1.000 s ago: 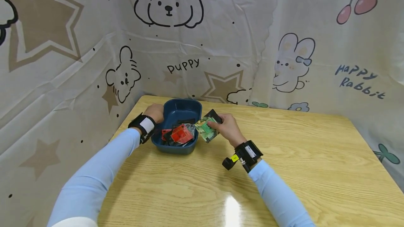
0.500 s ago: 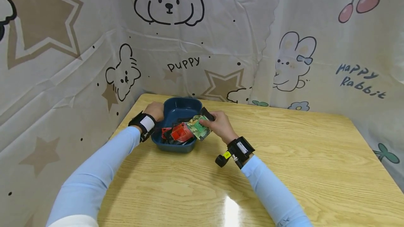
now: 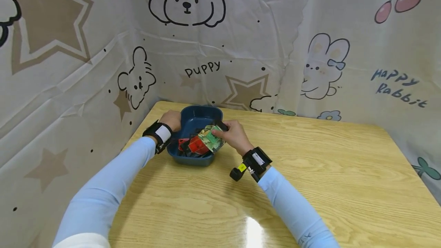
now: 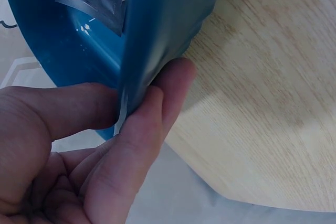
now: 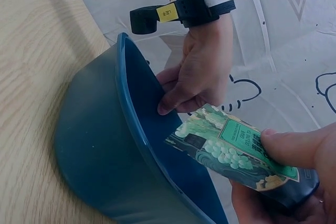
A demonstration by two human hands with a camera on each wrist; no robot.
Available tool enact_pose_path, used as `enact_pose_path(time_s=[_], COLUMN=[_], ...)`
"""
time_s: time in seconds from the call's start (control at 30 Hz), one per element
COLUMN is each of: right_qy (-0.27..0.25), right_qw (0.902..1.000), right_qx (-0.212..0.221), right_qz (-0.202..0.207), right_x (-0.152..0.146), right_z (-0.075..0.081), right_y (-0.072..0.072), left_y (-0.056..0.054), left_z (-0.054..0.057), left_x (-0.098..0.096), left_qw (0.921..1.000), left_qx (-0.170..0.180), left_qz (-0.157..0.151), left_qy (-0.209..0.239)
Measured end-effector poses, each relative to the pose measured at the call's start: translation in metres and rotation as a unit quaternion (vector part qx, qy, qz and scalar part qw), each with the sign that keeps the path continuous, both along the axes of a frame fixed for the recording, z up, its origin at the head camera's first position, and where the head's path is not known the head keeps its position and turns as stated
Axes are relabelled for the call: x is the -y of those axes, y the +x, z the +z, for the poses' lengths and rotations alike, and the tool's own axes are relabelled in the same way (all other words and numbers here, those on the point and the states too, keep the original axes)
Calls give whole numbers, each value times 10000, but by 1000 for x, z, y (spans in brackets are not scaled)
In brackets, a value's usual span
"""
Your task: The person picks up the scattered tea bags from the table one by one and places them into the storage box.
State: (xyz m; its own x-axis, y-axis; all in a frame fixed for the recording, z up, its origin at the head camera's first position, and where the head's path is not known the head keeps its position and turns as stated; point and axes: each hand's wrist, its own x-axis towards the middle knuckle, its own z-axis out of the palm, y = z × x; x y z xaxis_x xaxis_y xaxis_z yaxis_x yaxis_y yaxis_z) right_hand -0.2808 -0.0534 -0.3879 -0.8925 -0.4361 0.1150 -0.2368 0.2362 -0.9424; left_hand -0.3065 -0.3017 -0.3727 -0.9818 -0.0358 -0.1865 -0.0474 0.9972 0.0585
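Observation:
My left hand [image 3: 171, 120] pinches the left rim of a blue plastic basin [image 3: 191, 161]. In the left wrist view its thumb is inside the wall [image 4: 157, 19] and its fingers outside. Between thumb and fingers, my right hand [image 3: 236, 136] holds a green printed tea packet [image 5: 226, 145] with "Oolong Tea" on its label and a black part [image 3: 221, 124] at its end. That packet tilts over the basin's right rim, overlapping the contents in the head view. Inside lie several packets, among them a red one [image 3: 198, 145] and dark ones [image 4: 97, 11].
The basin stands at the back left of a wood-grain table [image 3: 310, 179], close to the patterned cloth [image 3: 241, 41] hung behind and at the left. Black straps with small devices sit on both wrists, the right one [image 3: 256, 160] jutting out over the table.
My right hand has moved left with the green tea packet, from beside the basin to over its right rim. The left hand keeps its grip on the rim.

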Motion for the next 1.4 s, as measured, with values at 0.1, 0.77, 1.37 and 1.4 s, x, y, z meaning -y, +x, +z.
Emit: enact_pose_path(time_s=[0.1,0.77,1.37,1.4], right_qy=[80,221,520,493], right_qw=[9999,9996,9985,9987], right_qx=[-85,-136,-181,-132], right_qz=[26,96,-55,-78], right_x=[2,22,28,27], right_z=[-1,-3,-5,-5], right_y=[-1,-5,-14,-14], left_y=[0,-2,1,2], left_z=[0,0,1,1], left_x=[-1,1,1,1], left_qw=[10000,9999,9998,9997], left_qx=[59,10,-188,-201], left_qz=[36,-26,-96,-98], left_qy=[-14,-110,33,11])
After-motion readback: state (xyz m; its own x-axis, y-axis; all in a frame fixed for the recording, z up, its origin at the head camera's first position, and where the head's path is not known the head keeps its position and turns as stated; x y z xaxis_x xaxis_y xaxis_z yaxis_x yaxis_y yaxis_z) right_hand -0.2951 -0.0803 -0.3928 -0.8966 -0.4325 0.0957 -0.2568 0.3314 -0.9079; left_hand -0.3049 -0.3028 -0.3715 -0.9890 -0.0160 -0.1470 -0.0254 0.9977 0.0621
